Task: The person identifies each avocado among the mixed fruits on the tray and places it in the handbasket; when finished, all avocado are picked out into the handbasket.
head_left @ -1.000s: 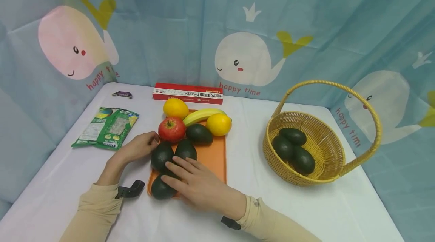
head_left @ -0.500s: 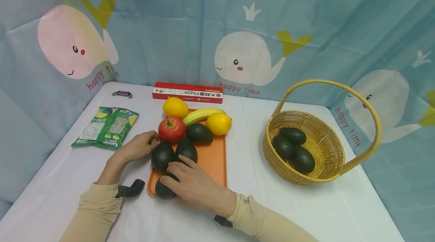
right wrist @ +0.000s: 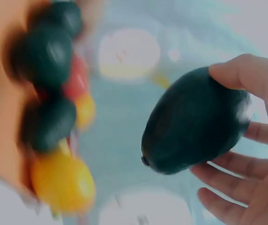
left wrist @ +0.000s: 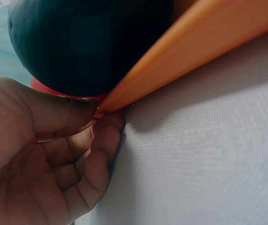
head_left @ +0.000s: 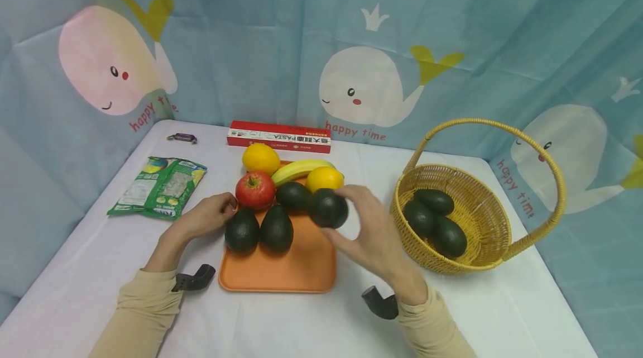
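Note:
My right hand [head_left: 374,235] grips a dark green avocado [head_left: 329,208] between thumb and fingers, held above the right part of the orange tray [head_left: 276,280]. In the right wrist view that avocado [right wrist: 195,122] shows whole, its stem end pointing away from the palm. At the tray's left edge, my left hand [head_left: 208,215] pinches the rim; the left wrist view shows thumb and curled fingers [left wrist: 108,136] on the tray's edge [left wrist: 171,61]. Two avocados stand side by side on the tray, the left one [head_left: 242,230] close to my left hand. Another avocado [head_left: 293,197] lies behind them.
A red apple [head_left: 255,190], a banana [head_left: 301,169] and two yellow fruits, one [head_left: 261,159] at the back left, fill the tray's far end. Right stands a wicker basket [head_left: 482,218] with a tall handle and three avocados. A green packet [head_left: 159,187] and red pasta box [head_left: 279,137] lie around.
My right hand has taken an avocado from the tray's front left and carried it up, back and to the right. The left hand stays at the tray's edge.

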A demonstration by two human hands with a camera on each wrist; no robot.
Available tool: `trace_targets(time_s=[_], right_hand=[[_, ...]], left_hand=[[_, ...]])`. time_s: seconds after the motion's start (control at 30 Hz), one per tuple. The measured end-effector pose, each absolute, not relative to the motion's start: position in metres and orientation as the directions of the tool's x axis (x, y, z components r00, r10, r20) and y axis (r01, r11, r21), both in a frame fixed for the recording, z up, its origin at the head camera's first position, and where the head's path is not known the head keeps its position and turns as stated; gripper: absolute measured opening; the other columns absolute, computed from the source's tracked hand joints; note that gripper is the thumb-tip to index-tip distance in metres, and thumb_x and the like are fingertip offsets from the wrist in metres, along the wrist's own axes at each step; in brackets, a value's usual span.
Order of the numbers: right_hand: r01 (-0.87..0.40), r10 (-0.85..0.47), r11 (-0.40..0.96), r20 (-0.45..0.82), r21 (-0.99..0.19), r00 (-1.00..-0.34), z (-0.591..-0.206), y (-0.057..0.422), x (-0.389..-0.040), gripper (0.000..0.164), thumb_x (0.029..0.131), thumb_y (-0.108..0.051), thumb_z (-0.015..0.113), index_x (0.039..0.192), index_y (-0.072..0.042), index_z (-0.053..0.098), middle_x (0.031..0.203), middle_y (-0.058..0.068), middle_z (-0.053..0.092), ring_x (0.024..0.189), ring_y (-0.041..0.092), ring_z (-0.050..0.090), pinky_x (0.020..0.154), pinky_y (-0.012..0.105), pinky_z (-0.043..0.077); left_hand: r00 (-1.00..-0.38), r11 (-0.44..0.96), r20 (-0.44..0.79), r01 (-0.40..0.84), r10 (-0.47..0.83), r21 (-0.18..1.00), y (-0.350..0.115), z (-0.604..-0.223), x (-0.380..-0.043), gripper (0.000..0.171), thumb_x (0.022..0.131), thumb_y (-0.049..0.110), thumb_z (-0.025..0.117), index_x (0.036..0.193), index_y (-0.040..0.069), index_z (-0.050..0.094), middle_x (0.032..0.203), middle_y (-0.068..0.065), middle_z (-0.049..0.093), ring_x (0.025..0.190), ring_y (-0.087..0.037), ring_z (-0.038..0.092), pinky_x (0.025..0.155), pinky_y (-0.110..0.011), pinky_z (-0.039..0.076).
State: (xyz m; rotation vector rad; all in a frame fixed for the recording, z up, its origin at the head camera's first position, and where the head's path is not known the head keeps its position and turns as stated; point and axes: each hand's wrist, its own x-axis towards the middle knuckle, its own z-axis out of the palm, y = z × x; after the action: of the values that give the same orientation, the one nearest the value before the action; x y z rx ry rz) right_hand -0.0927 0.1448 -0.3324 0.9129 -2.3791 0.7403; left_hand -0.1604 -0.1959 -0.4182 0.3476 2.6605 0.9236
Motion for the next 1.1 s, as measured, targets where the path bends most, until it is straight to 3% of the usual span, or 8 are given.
trace_targets(time_s=[0.23, 0.37, 0.53, 0.67, 0.87, 1.1], right_hand=[[-0.375, -0.087, 0.809, 0.539, -0.452, -0.838, -0.324, 0.223, -0.103, 0.062, 0.075, -0.019, 0.082, 0.128, -0.003, 0.052, 0.119, 0.016, 0.058, 0.105, 0.029, 0.058, 0.088, 0.048, 0.047], [-0.118, 0.098, 0.865, 0.395, -0.488, -0.914, -0.322, 0.253, -0.107, 0.060, 0.082, -0.026, 0.074, 0.132, -0.005, 0.050, 0.122, 0.020, 0.057, 0.108, 0.036, 0.056, 0.088, 0.054, 0.045], [0.075, 0.174, 0.890, 0.184, -0.449, -0.967, -0.323, 0.273, -0.113, 0.065, 0.087, -0.034, 0.067, 0.138, -0.001, 0.044, 0.130, 0.027, 0.054, 0.115, 0.046, 0.054, 0.090, 0.059, 0.044], [0.117, 0.172, 0.903, 0.100, -0.413, -0.980, -0.328, 0.276, -0.117, 0.065, 0.088, -0.035, 0.065, 0.139, 0.000, 0.042, 0.132, 0.029, 0.052, 0.114, 0.048, 0.054, 0.087, 0.059, 0.046], [0.074, 0.120, 0.944, 0.127, -0.320, -0.985, -0.330, 0.272, -0.115, 0.059, 0.087, -0.030, 0.068, 0.137, -0.005, 0.049, 0.126, 0.030, 0.051, 0.106, 0.048, 0.055, 0.077, 0.059, 0.048], [-0.049, -0.012, 0.967, 0.150, -0.249, -0.989, -0.336, 0.263, -0.115, 0.058, 0.084, -0.024, 0.074, 0.134, -0.002, 0.054, 0.126, 0.032, 0.052, 0.110, 0.052, 0.051, 0.085, 0.061, 0.046]], left_hand=[[-0.924, 0.762, -0.203, 0.128, 0.324, 0.635, -0.194, -0.418, -0.160, 0.021, 0.093, 0.008, 0.051, 0.109, -0.005, 0.057, 0.085, -0.009, 0.059, 0.079, -0.019, 0.053, 0.070, -0.031, 0.043], [-0.924, 0.762, -0.204, 0.127, 0.324, 0.636, -0.194, -0.418, -0.160, 0.021, 0.093, 0.008, 0.051, 0.109, -0.005, 0.057, 0.085, -0.009, 0.059, 0.079, -0.019, 0.053, 0.070, -0.031, 0.043], [-0.926, 0.762, -0.202, 0.124, 0.319, 0.636, -0.195, -0.418, -0.160, 0.020, 0.094, 0.008, 0.051, 0.109, -0.004, 0.057, 0.084, -0.008, 0.059, 0.078, -0.019, 0.053, 0.070, -0.031, 0.042], [-0.926, 0.760, -0.201, 0.122, 0.318, 0.639, -0.195, -0.418, -0.160, 0.019, 0.093, 0.007, 0.051, 0.108, -0.004, 0.057, 0.082, -0.008, 0.058, 0.077, -0.018, 0.052, 0.068, -0.030, 0.042], [-0.926, 0.759, -0.205, 0.119, 0.318, 0.641, -0.194, -0.418, -0.160, 0.019, 0.093, 0.007, 0.051, 0.108, -0.004, 0.057, 0.082, -0.008, 0.058, 0.077, -0.018, 0.052, 0.069, -0.030, 0.042], [-0.926, 0.761, -0.205, 0.118, 0.316, 0.639, -0.195, -0.418, -0.160, 0.019, 0.093, 0.007, 0.052, 0.108, -0.004, 0.057, 0.083, -0.008, 0.059, 0.077, -0.018, 0.052, 0.069, -0.030, 0.042]])
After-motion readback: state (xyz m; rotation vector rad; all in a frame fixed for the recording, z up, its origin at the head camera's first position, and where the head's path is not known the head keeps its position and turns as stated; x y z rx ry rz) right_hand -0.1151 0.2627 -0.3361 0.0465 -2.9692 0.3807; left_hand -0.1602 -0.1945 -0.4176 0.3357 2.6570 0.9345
